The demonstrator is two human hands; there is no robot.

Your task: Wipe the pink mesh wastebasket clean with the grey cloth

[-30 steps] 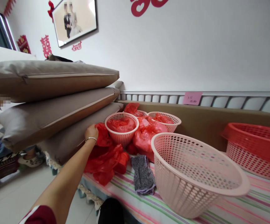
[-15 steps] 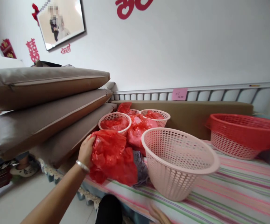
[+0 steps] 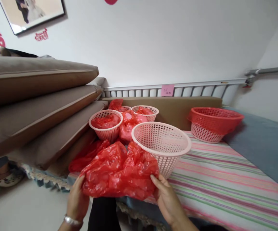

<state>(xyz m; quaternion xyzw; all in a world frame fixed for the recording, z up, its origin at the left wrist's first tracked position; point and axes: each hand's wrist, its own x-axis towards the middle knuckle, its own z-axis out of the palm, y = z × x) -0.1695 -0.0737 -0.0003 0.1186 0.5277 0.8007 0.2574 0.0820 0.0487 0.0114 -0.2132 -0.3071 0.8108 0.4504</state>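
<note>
holding the red plastic bag (image 3: 119, 171) out flat before the empty basket (image 3: 169, 142), left hand (image 3: 77, 197) and right hand (image 3: 166, 197) pinch opposite edges, seemingly to spread it.

the big basket (image 3: 169, 162) stands on the cloth (image 3: 225, 186), near the middle of the view. behind it and to the left is a filled bag (image 3: 129, 126), and left of this bag is a smaller basket (image 3: 105, 133) with a bag (image 3: 106, 121) in it. two other baskets stand farther back (one is partly hidden). at the far left, cushions (image 3: 42, 106) lie one on another. well apart to the right stands a basket pair (image 3: 213, 120). behind all the baskets, a long cushion (image 3: 177, 112) stands before the radiator (image 3: 136, 93). the held bag (image 3: 119, 175) is before the big basket, between the left hand (image 3: 77, 200) and the right hand (image 3: 166, 197).
</note>
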